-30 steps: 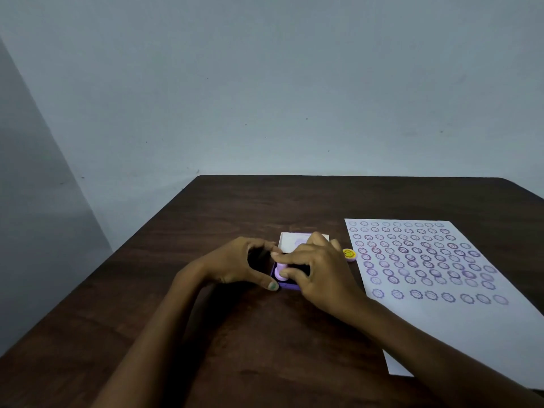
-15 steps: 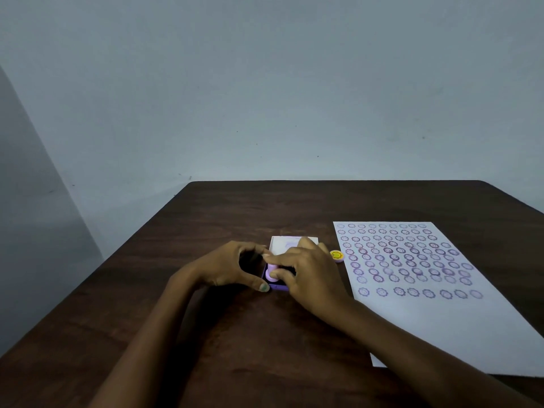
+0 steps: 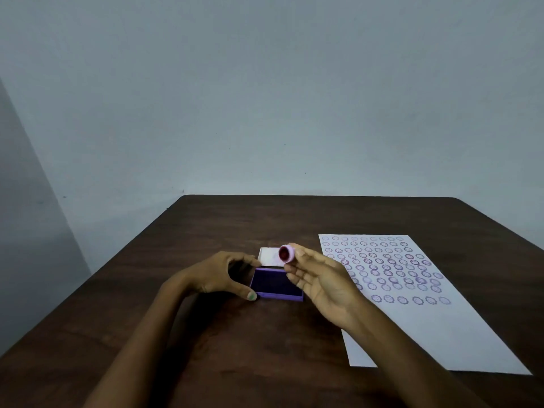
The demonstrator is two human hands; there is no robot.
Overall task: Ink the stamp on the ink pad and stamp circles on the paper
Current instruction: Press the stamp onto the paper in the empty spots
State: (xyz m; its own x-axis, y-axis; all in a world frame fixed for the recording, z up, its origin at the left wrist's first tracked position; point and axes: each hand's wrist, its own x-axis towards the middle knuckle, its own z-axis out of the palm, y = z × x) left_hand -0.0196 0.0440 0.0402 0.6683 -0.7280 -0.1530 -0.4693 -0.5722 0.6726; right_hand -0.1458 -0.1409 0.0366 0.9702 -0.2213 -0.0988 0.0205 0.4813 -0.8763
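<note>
A purple ink pad (image 3: 275, 285) lies open on the dark wooden table (image 3: 235, 348), its white lid (image 3: 268, 257) flat behind it. My left hand (image 3: 219, 273) grips the pad's left side between thumb and fingers. My right hand (image 3: 319, 282) holds a small round pink stamp (image 3: 287, 253) by its fingertips above the pad's far right corner, the inked face turned up towards me. The white paper (image 3: 412, 334) lies to the right, its upper part covered with rows of purple circle prints.
A pale wall stands behind the table's far edge. The table's left edge runs diagonally towards the near left corner. The lower half of the paper is blank.
My right hand has lifted the stamp off the ink pad and tilted its face upward. The dark purple pad surface is now exposed. My left hand stays on the pad.
</note>
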